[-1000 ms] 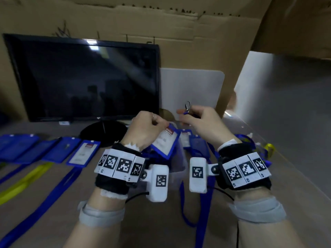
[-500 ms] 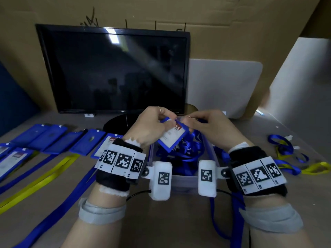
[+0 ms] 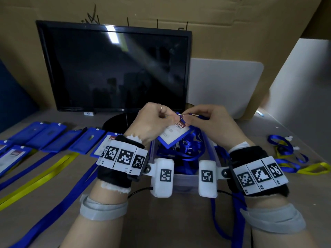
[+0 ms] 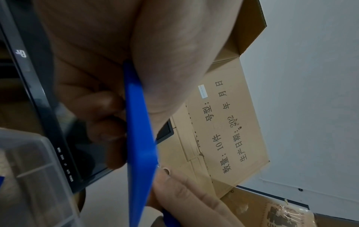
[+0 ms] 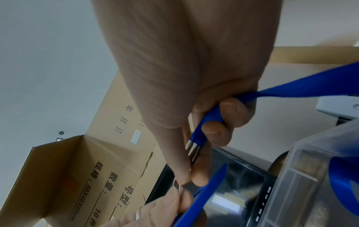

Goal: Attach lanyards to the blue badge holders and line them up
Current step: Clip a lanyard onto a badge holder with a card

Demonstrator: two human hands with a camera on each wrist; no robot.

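Note:
Both hands meet above a clear plastic box (image 3: 182, 179). My left hand (image 3: 171, 118) pinches the top of a blue badge holder (image 3: 172, 136) with a white card in it; the left wrist view shows the holder (image 4: 139, 138) edge-on between thumb and fingers. My right hand (image 3: 187, 117) pinches the metal ring (image 3: 180, 115) of a blue lanyard (image 5: 209, 122) right at the holder's top edge. The strap runs through the curled fingers past a metal crimp (image 5: 192, 149). Whether the ring passes through the holder's slot is hidden by fingertips.
A row of blue badge holders (image 3: 53, 136) lies on the table at the left, with blue lanyards (image 3: 62, 203) and a yellow one (image 3: 39, 179) stretched toward me. More blue lanyards (image 3: 188, 149) fill the box. Loose lanyards (image 3: 290, 154) lie at the right. A monitor (image 3: 116, 68) stands behind.
The right hand has brought the lanyard ring down and left to the top of the badge holder. The hands, apart a second ago, now touch at the fingertips.

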